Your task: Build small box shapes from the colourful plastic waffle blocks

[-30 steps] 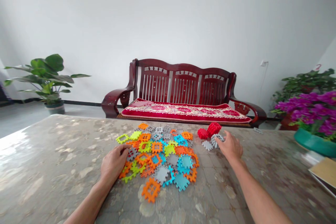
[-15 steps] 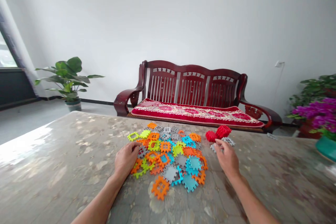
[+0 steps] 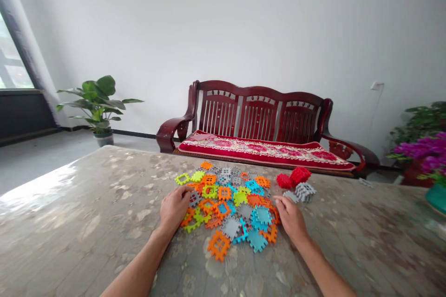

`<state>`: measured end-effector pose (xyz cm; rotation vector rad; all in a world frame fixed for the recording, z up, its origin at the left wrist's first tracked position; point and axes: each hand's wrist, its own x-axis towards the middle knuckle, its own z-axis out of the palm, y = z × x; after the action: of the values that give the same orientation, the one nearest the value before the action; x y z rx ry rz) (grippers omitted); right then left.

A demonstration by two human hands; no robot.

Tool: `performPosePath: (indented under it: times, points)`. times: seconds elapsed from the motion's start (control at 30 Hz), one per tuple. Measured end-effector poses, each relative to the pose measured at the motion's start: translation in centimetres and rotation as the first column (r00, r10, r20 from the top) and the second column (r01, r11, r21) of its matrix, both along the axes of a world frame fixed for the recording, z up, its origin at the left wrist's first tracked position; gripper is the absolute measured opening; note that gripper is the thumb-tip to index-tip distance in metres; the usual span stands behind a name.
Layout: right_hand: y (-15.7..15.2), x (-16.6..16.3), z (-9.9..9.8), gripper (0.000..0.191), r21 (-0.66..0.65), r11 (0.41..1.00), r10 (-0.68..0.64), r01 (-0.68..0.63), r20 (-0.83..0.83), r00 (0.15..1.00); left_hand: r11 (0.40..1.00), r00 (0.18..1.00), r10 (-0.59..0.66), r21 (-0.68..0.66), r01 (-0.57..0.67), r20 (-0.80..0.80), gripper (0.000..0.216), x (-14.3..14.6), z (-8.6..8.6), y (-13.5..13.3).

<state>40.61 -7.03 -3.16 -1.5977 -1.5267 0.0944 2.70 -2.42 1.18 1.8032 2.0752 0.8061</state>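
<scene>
A heap of interlocking plastic tiles with toothed edges, in orange (image 3: 219,245), blue (image 3: 257,239), yellow-green (image 3: 240,198) and grey (image 3: 231,227), lies on the table. My left hand (image 3: 175,208) rests at the heap's left edge, its fingers loosely bent beside a grey window tile (image 3: 194,199). At the right edge, my right hand (image 3: 291,218) is open, fingertips near the orange tiles and nothing visible in them. Beyond it stand a stack of grey tiles (image 3: 305,191), a loose grey tile (image 3: 290,196) and red tiles grouped in stacks (image 3: 300,176).
The patterned table cover (image 3: 114,222) spreads under everything. Behind the table is a dark red wooden bench (image 3: 259,113) with a red floral cushion (image 3: 258,147). A green potted plant (image 3: 101,104) stands left; purple flowers (image 3: 425,153) in a teal pot (image 3: 437,198) are at right.
My right hand has moved left and nearer, from the grey tiles by the red stacks to the heap's edge. The grey stack now shows uncovered. My left hand stays by the same tile.
</scene>
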Motion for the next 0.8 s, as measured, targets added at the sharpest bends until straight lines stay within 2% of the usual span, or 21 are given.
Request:
performPosePath:
  times: [0.33, 0.6, 0.8]
  points:
    - [0.3, 0.2, 0.0, 0.036, -0.068, 0.998, 0.013, -0.010, 0.033, 0.999, 1.000, 1.000, -0.017, 0.013, 0.017, -0.003, 0.029, 0.0, -0.6, 0.2]
    - [0.3, 0.2, 0.3, 0.034, -0.104, 0.995, 0.003, -0.003, -0.002, 1.000, 0.997, 0.991, -0.072, 0.021, 0.074, -0.111, 0.033, 0.2, -0.9, 0.1]
    - [0.5, 0.3, 0.1, 0.031, -0.110, 0.994, 0.005, -0.008, -0.023, 1.000, 0.995, 0.994, -0.088, 0.039, 0.091, -0.072, 0.033, -0.1, -1.5, 0.6]
